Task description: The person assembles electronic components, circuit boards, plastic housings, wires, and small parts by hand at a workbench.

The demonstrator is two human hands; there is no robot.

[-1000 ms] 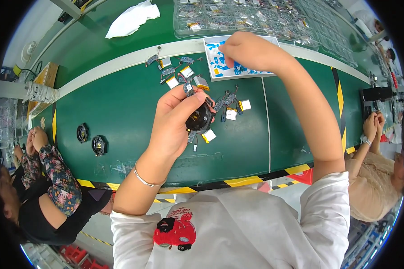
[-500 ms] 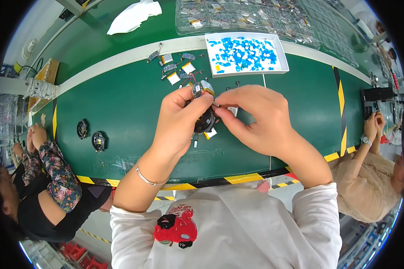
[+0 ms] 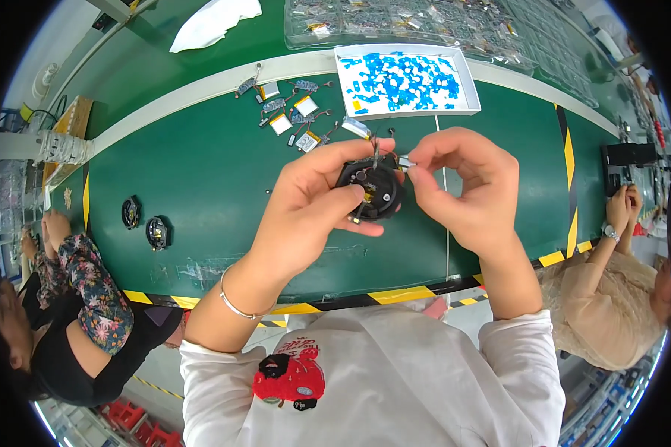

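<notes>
While I watch the head view, both hands meet above the middle of the green bench mat (image 3: 201, 186), and I log it so:

Left hand: my left hand (image 3: 317, 201) is curled round the round black plastic disc-shaped part (image 3: 371, 192), thumb across its lower face and fingers behind, holding it clear of the mat.

Right hand: my right hand (image 3: 466, 186) pinches a small silvery metal piece (image 3: 405, 161) between thumb and forefinger, right at the disc's upper right rim; the other fingers are folded in.

Disc part: it hangs over the bench middle, nearer the far edge than the striped near edge, with thin wires sticking up from its top. Whether the silvery piece already touches it I cannot tell; it looks so.

Far edge: a white rectangular tray of blue chips (image 3: 402, 80) sits just beyond the hands, with clear plastic compartment trays (image 3: 425, 18) behind it.

Loose parts: small silver pouch cells with wires (image 3: 291, 115) lie scattered left of the white tray.

Left end: two more round black parts (image 3: 145, 223) lie side by side on the mat.

Beside me: a seated person in a floral sleeve (image 3: 89, 290) on the left, another person's arm with a wristwatch (image 3: 611, 232) on the right.
</notes>
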